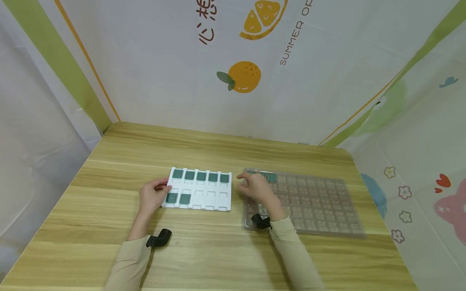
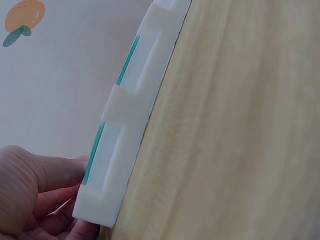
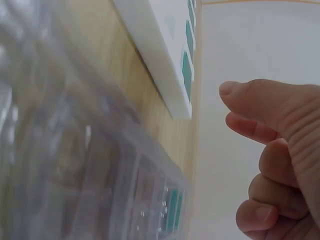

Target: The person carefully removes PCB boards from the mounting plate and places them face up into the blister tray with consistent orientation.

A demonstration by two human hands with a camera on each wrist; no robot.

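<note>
My left hand [image 1: 152, 197] grips the left edge of a white plastic tray [image 1: 204, 187], with the thumb near its rim. In the left wrist view that hand [image 2: 45, 195] pinches the tray's corner. Small green square chips [image 1: 201, 176] fill the tray's upper row. Two more green chips [image 1: 185, 199] lie in the lower row's left pockets; the other lower pockets show bare white. My right hand [image 1: 258, 188], slightly blurred, hovers over the left part of a clear plastic tray [image 1: 309, 202]. In the right wrist view its thumb and index finger [image 3: 250, 125] stand apart, holding nothing visible.
A green chip [image 1: 272, 178] sits in the clear tray's back row; another beside it is partly hidden by the right hand. Both trays lie on a wooden table [image 1: 204, 258], separated by a narrow gap. A printed white curtain [image 1: 164, 81] hangs behind the table.
</note>
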